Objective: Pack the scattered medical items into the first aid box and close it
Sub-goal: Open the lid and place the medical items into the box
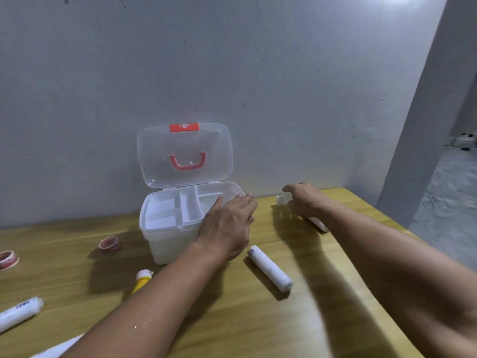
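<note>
Both hands are out over the table (232, 319). The left hand (227, 228) lies flat, with its fingers spread, at the near right corner of the first aid box (165, 244). It holds nothing. It covers that corner, so I cannot tell if it touches the box. The right hand (302, 200) is farther to the right. Its fingers are curled over a small white thing (281, 198) near the wall. I cannot tell if the fingers have closed on it. Another white thing (318, 223) pokes out from under the right arm.

The box stands at the back of the table by the wall. Its clear lid (184, 153) is open and stands up. The tray inside looks empty, as far as I can see. So the packing has not really begun.

Lots is left on the table. A white roll (269, 271) lies just in front of the box. A yellow tube (142, 280) lies to the left of it. Two red tape rolls sit on the left, one close to the box (108, 244) and one at the edge of the view (7, 259). A long white roll (18, 313) lies at the far left. All of these must go in the box, and then the lid must be shut.
</note>
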A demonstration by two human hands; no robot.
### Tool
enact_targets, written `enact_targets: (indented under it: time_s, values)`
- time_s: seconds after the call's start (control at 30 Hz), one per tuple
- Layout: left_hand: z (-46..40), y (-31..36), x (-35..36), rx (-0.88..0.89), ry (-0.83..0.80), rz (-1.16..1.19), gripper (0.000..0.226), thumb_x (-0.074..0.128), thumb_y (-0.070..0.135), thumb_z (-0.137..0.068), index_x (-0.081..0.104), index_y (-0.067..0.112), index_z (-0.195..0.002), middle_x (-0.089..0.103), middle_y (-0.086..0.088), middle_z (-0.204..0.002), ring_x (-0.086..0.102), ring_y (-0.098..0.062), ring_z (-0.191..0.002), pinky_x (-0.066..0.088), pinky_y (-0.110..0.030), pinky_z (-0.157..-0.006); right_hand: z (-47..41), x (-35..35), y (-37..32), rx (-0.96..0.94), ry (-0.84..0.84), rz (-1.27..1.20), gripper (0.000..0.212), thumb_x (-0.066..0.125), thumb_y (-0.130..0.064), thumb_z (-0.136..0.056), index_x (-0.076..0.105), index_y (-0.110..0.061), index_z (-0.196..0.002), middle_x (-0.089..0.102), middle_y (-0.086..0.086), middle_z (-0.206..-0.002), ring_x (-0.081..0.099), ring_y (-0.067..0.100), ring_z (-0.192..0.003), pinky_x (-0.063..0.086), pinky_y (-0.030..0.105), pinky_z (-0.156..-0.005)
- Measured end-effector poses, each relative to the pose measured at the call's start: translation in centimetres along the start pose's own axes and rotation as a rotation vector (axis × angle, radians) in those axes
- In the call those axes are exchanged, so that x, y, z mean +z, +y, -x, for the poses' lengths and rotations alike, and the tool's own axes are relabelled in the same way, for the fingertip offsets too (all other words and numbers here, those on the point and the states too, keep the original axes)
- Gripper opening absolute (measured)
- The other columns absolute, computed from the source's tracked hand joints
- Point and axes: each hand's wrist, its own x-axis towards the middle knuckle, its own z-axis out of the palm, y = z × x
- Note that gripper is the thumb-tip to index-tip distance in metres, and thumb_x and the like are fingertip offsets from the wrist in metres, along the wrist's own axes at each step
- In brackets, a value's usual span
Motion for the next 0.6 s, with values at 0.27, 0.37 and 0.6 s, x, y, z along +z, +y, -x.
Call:
enact_targets:
  time_s: [0.27, 0.37, 0.6]
  values:
    - [0.7, -1.4, 0.0, 0.019, 0.053, 0.055, 0.044, 0.039, 0.016, -0.097, 0.041, 0.021, -0.141, 0.034, 0.004, -0.154, 0.026, -0.013, -0.144, 0.013, -0.040, -0.118, -1.2, 1.1, -0.7, -0.059, 0.032, 0.229, 0.031, 0.049, -0.019, -0.090, 0.061, -0.017, -0.118, 0.053, 0.012, -0.121, 0.047, 0.032, -0.118, 0.042, 0.044, -0.093]
    - [0.9, -1.5, -0.5, 0.005, 0.071, 0.123, 0.051, 0.043, 0.027, -0.096, 0.032, 0.019, -0.146, 0.031, 0.003, -0.156, 0.019, -0.012, -0.146, 0.008, -0.040, -0.120, -0.8, 1.2, -1.1, -0.117, 0.200, 0.179, 0.025, 0.047, -0.009, -0.090, 0.057, -0.012, -0.112, 0.054, 0.013, -0.114, 0.052, 0.034, -0.108, 0.045, 0.041, -0.080]
    - [3.7, -5.4, -4.7, -0.337, 0.307, 0.236, 0.044, 0.040, 0.030, -0.088, 0.061, 0.005, -0.117, 0.063, -0.014, -0.126, 0.053, -0.030, -0.120, 0.038, -0.039, -0.103, 1.3, -4.9, -7.2, -0.229, 0.558, -0.272, 0.026, 0.057, -0.015, -0.090, 0.054, -0.004, -0.114, 0.058, 0.018, -0.111, 0.056, 0.038, -0.094, 0.046, 0.042, -0.074]
